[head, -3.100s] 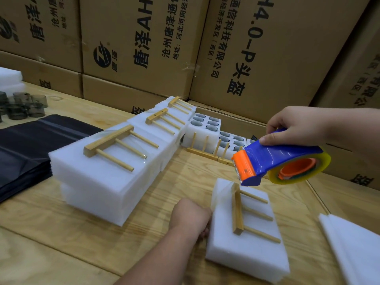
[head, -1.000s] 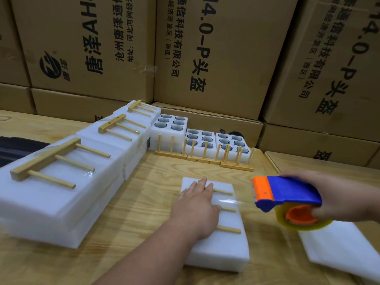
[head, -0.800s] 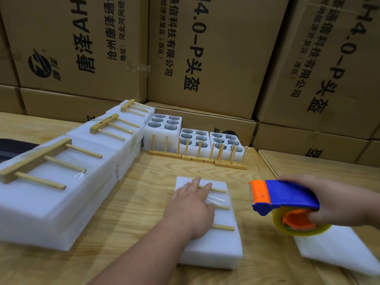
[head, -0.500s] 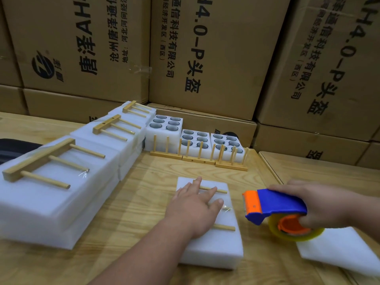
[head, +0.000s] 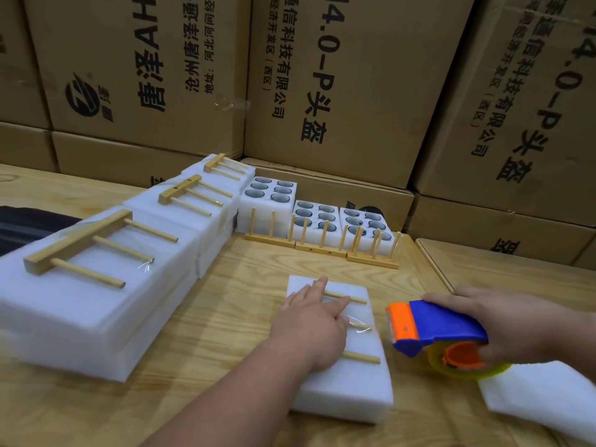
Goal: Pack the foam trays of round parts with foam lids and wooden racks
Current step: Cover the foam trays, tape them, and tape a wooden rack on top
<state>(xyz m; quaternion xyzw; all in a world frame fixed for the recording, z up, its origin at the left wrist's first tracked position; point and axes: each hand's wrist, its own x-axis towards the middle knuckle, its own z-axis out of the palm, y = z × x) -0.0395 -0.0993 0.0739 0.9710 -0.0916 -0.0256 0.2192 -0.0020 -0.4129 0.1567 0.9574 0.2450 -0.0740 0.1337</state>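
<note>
White foam lidded pack point(head: 345, 385), wooden rack point(head: 354, 324) on top: left hand point(head: 311, 324) flat on it; right hand point(head: 503, 324) grips blue tape dispenser point(head: 435, 330). Three open trays point(head: 317, 217) far, unpacked.

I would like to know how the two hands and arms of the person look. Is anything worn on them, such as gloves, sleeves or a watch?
Both are bare. The left hand and its forearm show no glove, sleeve, watch or ring. The right hand is also ungloved, with no ring visible; its wrist runs out of the picture's edge uncovered, so no sleeve can be seen there.
</note>
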